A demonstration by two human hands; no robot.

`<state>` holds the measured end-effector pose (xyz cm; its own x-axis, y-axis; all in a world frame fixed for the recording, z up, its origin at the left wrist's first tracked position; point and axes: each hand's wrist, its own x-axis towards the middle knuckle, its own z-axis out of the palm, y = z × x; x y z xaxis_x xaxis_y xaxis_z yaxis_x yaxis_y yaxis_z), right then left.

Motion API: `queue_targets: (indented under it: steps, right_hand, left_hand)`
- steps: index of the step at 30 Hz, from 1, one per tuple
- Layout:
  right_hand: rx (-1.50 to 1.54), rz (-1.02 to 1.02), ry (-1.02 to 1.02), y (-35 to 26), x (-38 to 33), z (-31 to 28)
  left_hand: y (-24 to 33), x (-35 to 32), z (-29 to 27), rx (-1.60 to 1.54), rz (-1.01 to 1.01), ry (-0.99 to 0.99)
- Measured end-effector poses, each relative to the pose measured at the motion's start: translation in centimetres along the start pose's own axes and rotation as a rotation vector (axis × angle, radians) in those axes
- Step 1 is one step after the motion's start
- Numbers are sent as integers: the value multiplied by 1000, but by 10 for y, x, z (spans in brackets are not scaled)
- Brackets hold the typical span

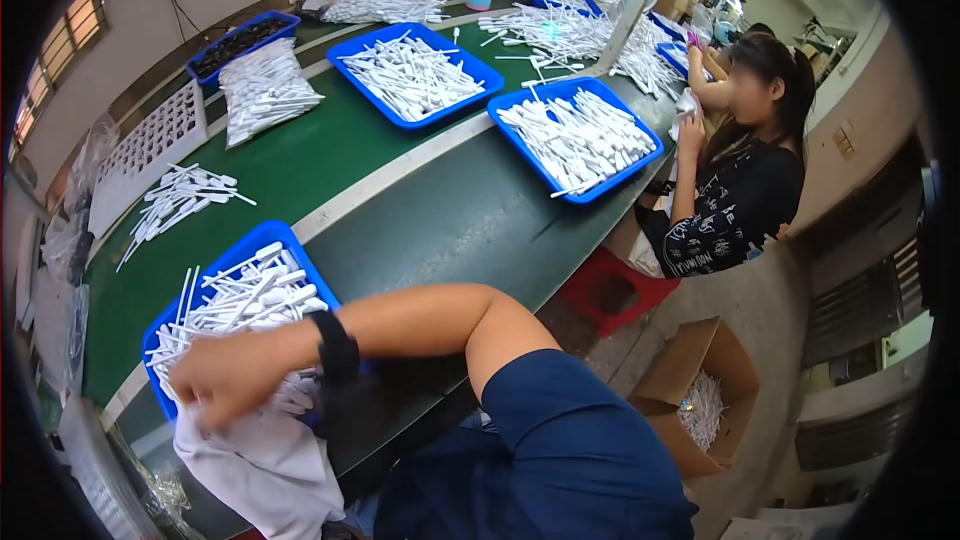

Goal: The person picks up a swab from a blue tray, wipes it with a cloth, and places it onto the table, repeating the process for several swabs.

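My right hand [228, 377], slightly blurred, reaches across to the left with a black band [336, 345] on its wrist. Its fingers curl down onto a white cloth [265, 470], which hangs over the near side of a blue tray [275, 230]. Whether anything small is inside the fingers cannot be made out. White plastic sticks with thick ends [262, 290] fill that tray, just beyond the hand. My left hand does not show; the cloth and my right arm cover the area where it might be.
On the green table, more blue trays [490, 80] hold similar sticks. A loose pile of sticks [185, 198], a full clear bag [265, 90] and a white perforated board [150, 152] lie left. A co-worker [740, 160] sits right, near a red stool [612, 295] and a cardboard box [650, 390].
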<state>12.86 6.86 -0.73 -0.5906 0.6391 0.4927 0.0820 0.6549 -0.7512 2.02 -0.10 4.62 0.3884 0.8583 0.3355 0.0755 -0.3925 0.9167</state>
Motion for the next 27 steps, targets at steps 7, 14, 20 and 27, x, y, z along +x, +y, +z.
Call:
queue_targets:
  steps: [7,14,20,27]
  right_hand:
    - [-150,-1,-132,-29,-18,10]
    - [-94,-235,14,3,-6,30]
    - [-72,122,-69,-52,-35,-20]
    - [20,402,-269,-68,-16,-13]
  left_hand:
    - [-37,16,9,-195,-50,112]
    - [-21,27,59,-131,-87,648]
    - [-83,-37,-44,174,-270,692]
    - [30,-35,-31,-915,-348,916]
